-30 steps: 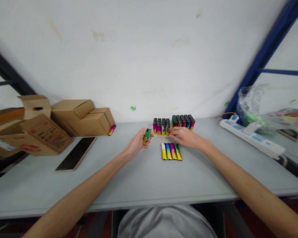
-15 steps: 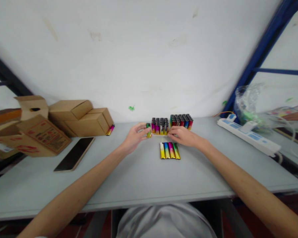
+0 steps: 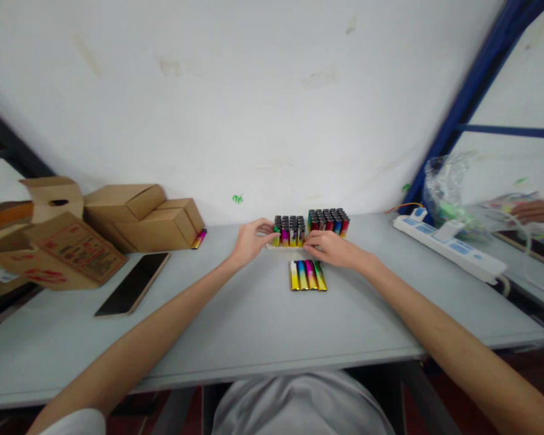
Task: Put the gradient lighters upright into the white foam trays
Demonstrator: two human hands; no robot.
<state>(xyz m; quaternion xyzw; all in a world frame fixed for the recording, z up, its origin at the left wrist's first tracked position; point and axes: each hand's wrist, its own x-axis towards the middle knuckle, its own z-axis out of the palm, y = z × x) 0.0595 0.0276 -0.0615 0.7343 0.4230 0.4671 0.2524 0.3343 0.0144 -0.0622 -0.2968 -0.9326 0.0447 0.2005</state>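
Observation:
My left hand (image 3: 250, 241) pinches a green lighter (image 3: 276, 237) upright at the front left corner of a block of standing lighters (image 3: 292, 235) with black tops. A pale strip (image 3: 283, 247) shows under that block. At the block's front right edge is my right hand (image 3: 329, 246), fingers bent and drawn together against it; what lies between the fingertips is hidden. Behind this hand stands a second block of lighters (image 3: 330, 221). In front of both hands, several shiny lighters (image 3: 307, 276) in yellow, blue, pink and green lie side by side on the grey table (image 3: 263, 326).
Cardboard boxes (image 3: 138, 217) stand at the left, with a pink and yellow lighter (image 3: 199, 238) beside them. A dark phone (image 3: 133, 285) lies nearer. At the right are a white power strip (image 3: 448, 248) and clear plastic wrap (image 3: 448, 184). Another person's hand (image 3: 539, 211) shows far right.
My left hand has brought the green lighter rightward and up against the front left corner of the block. My right hand stays at the block's right edge. The view has shifted slightly.

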